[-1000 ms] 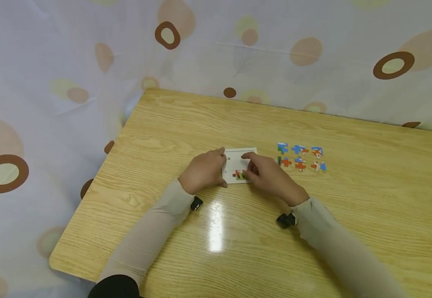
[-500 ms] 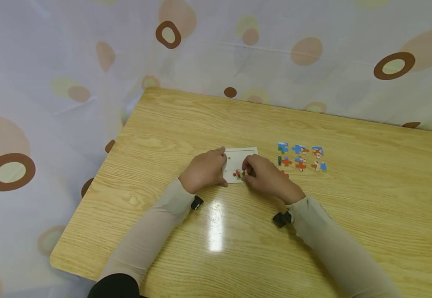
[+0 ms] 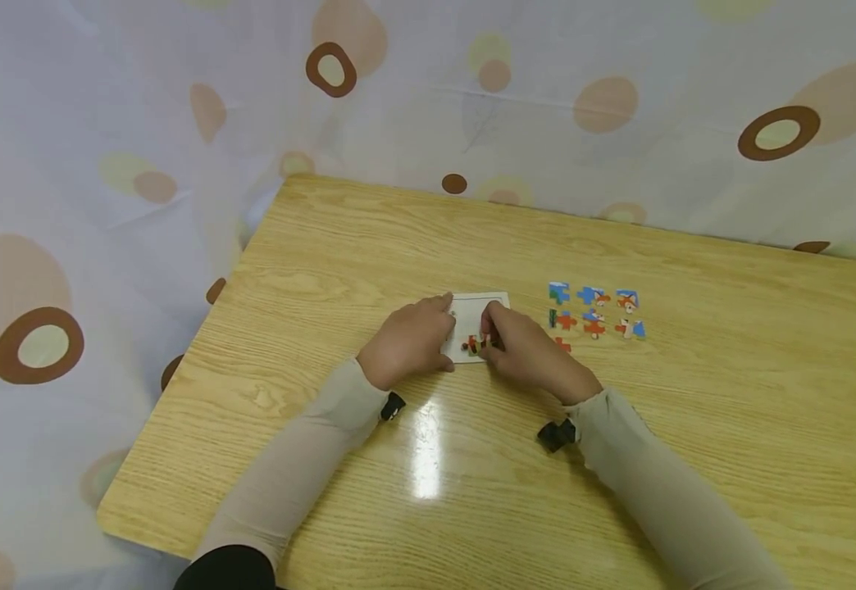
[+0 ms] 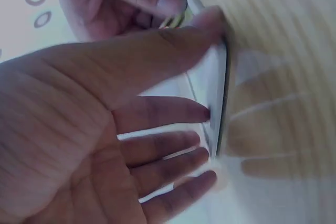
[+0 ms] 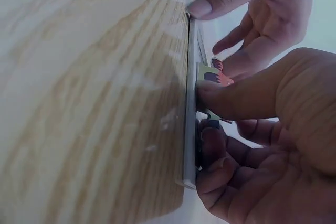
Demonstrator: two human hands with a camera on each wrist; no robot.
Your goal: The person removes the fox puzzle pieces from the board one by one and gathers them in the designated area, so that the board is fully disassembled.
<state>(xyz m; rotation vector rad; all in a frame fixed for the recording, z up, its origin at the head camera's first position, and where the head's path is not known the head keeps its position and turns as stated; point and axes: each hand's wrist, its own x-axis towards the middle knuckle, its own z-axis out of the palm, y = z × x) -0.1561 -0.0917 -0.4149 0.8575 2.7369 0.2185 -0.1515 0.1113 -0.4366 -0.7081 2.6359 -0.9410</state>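
Note:
A small white puzzle tray [image 3: 471,315] lies on the wooden table. My left hand [image 3: 408,338] rests at its left side, the fingers extended along it in the left wrist view and the thumb [image 4: 205,24] at a corner. Over the tray's lower right part, my right hand [image 3: 535,348] pinches a red, green and dark jigsaw piece [image 3: 474,345] between thumb and fingers. In the right wrist view this jigsaw piece [image 5: 207,75] is tilted up from the tray, partly hidden by my thumb.
To the right of the tray lie several loose jigsaw pieces [image 3: 594,325], blue and orange with fox pictures, in rough rows. One red piece [image 3: 563,344] is partly covered by my right hand. A patterned curtain [image 3: 531,98] hangs behind the table [image 3: 369,238].
My right hand has shifted slightly left and curled its forefinger in to pinch the jigsaw piece, which has tilted. A red piece beside that hand has come into view. The left hand stays at the tray.

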